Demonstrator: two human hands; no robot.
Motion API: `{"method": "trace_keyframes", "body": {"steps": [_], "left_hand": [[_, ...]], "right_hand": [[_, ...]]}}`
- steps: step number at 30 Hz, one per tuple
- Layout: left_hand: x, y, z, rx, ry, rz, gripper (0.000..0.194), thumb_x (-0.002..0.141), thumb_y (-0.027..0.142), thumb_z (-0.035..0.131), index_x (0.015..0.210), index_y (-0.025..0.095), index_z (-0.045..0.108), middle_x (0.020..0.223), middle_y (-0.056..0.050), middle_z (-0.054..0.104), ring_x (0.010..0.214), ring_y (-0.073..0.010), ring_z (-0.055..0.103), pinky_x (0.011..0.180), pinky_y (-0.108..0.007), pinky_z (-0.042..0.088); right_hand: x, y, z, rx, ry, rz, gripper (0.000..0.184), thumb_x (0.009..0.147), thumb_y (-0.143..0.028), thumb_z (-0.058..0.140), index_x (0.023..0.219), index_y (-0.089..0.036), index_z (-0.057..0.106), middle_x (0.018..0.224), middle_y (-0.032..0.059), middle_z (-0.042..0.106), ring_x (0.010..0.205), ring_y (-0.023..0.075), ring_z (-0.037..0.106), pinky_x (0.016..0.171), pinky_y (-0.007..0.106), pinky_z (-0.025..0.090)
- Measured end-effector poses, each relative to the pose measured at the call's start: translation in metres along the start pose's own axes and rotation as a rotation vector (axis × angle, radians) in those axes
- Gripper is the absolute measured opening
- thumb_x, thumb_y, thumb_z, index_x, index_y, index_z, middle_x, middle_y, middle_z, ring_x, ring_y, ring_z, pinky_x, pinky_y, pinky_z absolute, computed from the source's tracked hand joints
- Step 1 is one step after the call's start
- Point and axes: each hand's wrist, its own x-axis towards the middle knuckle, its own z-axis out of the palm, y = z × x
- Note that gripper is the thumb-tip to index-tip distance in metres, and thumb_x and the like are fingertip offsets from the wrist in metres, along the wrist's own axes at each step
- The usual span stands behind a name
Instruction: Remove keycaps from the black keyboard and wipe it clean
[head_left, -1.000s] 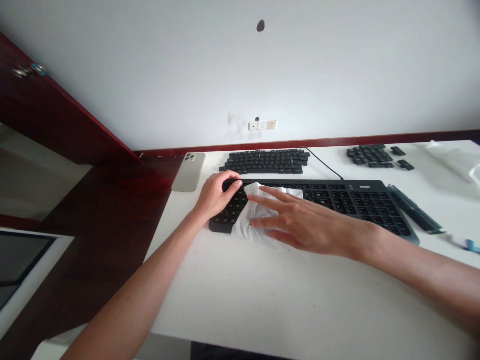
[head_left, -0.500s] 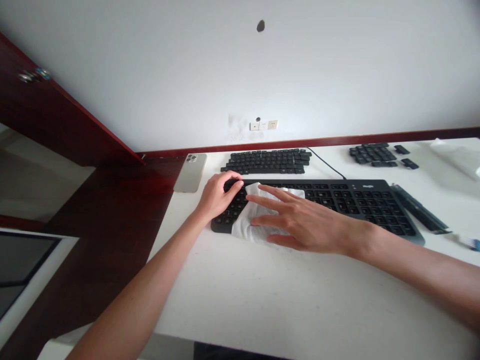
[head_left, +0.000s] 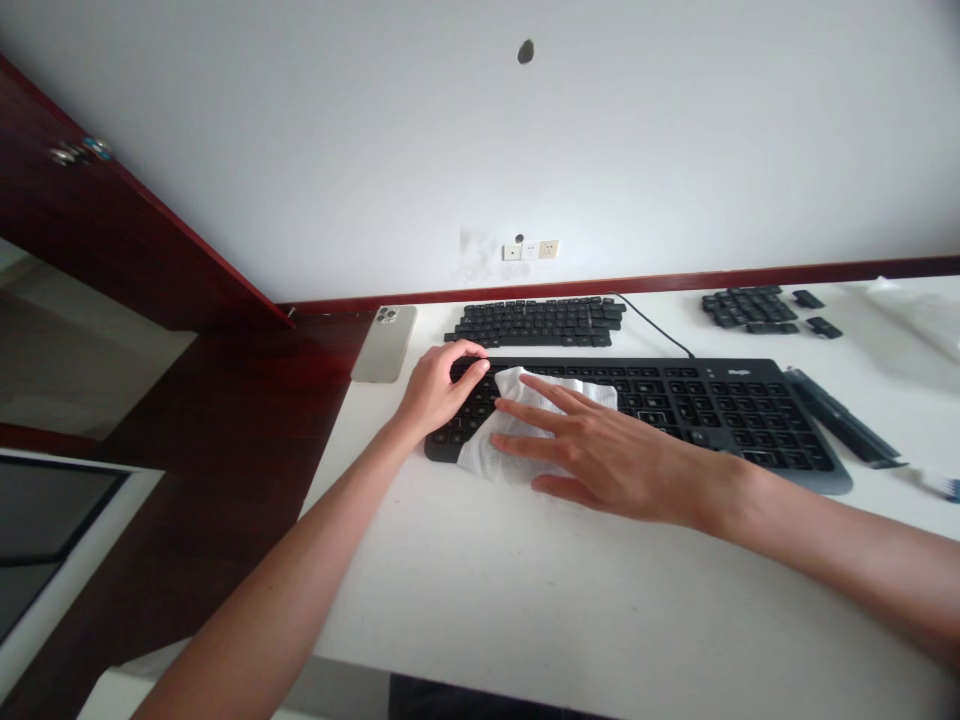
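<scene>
A black keyboard [head_left: 739, 408] with its keycaps off lies across the table. My left hand [head_left: 442, 385] grips its upper left corner, with thumb and fingers curled round the edge. Over the keyboard's left part lies a white wipe [head_left: 484, 455], its lower edge reaching past the front of the frame. My right hand [head_left: 592, 445] rests flat on this wipe with the fingers spread, covering much of it. Behind the keyboard, loose black keycaps [head_left: 540, 322] are laid out in rows.
A phone [head_left: 384, 345] lies face down at the table's left edge. More keycaps [head_left: 750, 308] are grouped at the back right. A long dark strip [head_left: 844, 420] and a brush [head_left: 941, 485] lie right of the keyboard. A cable [head_left: 652, 325] runs back to the wall.
My right hand and the wipe under it have shifted slightly, the wipe's lower edge a little leftward. The left hand keeps its hold on the keyboard. The view has moved slightly.
</scene>
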Motion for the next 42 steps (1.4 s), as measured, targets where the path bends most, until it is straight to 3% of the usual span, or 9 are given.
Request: {"method": "trace_keyframes", "body": {"steps": [8, 18, 23, 29, 34, 39, 42], "left_hand": [[0.0, -0.001, 0.001, 0.004, 0.001, 0.005, 0.02, 0.104, 0.04, 0.058, 0.113, 0.028, 0.071, 0.12, -0.002, 0.077, 0.116, -0.0249, 0.07, 0.107, -0.04, 0.052], [0.001, -0.002, 0.001, 0.019, -0.003, 0.007, 0.022, 0.105, 0.042, 0.056, 0.114, 0.027, 0.071, 0.121, -0.001, 0.077, 0.116, -0.0243, 0.069, 0.106, -0.037, 0.05], [0.0, -0.001, 0.0, 0.007, -0.011, -0.008, 0.023, 0.105, 0.042, 0.057, 0.114, 0.028, 0.071, 0.123, -0.001, 0.076, 0.118, -0.0247, 0.068, 0.107, -0.038, 0.05], [0.001, -0.002, 0.001, 0.002, -0.009, -0.004, 0.022, 0.104, 0.041, 0.057, 0.114, 0.027, 0.071, 0.122, -0.001, 0.077, 0.118, -0.0246, 0.069, 0.107, -0.038, 0.05], [0.001, -0.002, 0.001, -0.006, -0.009, -0.004, 0.021, 0.104, 0.041, 0.058, 0.114, 0.027, 0.071, 0.122, 0.0, 0.076, 0.117, -0.0241, 0.069, 0.107, -0.038, 0.05], [0.001, -0.002, 0.001, 0.0, -0.003, 0.001, 0.023, 0.105, 0.043, 0.057, 0.114, 0.027, 0.071, 0.121, -0.001, 0.077, 0.117, -0.0246, 0.069, 0.107, -0.038, 0.05], [0.001, -0.003, 0.001, 0.0, -0.002, 0.002, 0.023, 0.105, 0.043, 0.057, 0.114, 0.027, 0.071, 0.122, -0.001, 0.077, 0.117, -0.0248, 0.069, 0.107, -0.039, 0.05]], "right_hand": [[-0.007, -0.003, -0.003, -0.017, -0.002, 0.026, 0.064, 0.102, -0.034, 0.066, 0.163, -0.025, 0.048, 0.176, 0.0125, 0.027, 0.163, 0.0447, 0.011, 0.125, 0.071, 0.031], [-0.012, 0.003, -0.01, 0.017, -0.042, 0.053, 0.058, 0.099, -0.032, 0.068, 0.156, -0.027, 0.057, 0.174, 0.0081, 0.034, 0.164, 0.0398, 0.013, 0.127, 0.06, 0.035], [-0.014, 0.006, -0.016, 0.041, -0.069, 0.053, 0.051, 0.099, -0.031, 0.067, 0.149, -0.027, 0.065, 0.172, 0.0064, 0.039, 0.164, 0.0392, 0.015, 0.13, 0.058, 0.03], [-0.016, 0.003, -0.01, -0.004, -0.023, 0.039, 0.068, 0.094, -0.028, 0.071, 0.159, -0.028, 0.053, 0.177, 0.0082, 0.027, 0.164, 0.0398, 0.016, 0.128, 0.06, 0.031], [-0.018, 0.004, -0.012, -0.027, -0.024, 0.035, 0.06, 0.096, -0.03, 0.07, 0.155, -0.031, 0.059, 0.174, 0.0065, 0.035, 0.164, 0.0401, 0.016, 0.128, 0.061, 0.031], [-0.016, 0.004, -0.014, 0.007, -0.065, 0.061, 0.07, 0.094, -0.027, 0.072, 0.161, -0.029, 0.051, 0.177, 0.009, 0.027, 0.163, 0.0427, 0.015, 0.126, 0.064, 0.033], [-0.016, 0.004, -0.017, 0.027, -0.078, 0.058, 0.064, 0.095, -0.029, 0.072, 0.157, -0.03, 0.056, 0.175, 0.0076, 0.032, 0.164, 0.0415, 0.014, 0.128, 0.063, 0.03]]}}
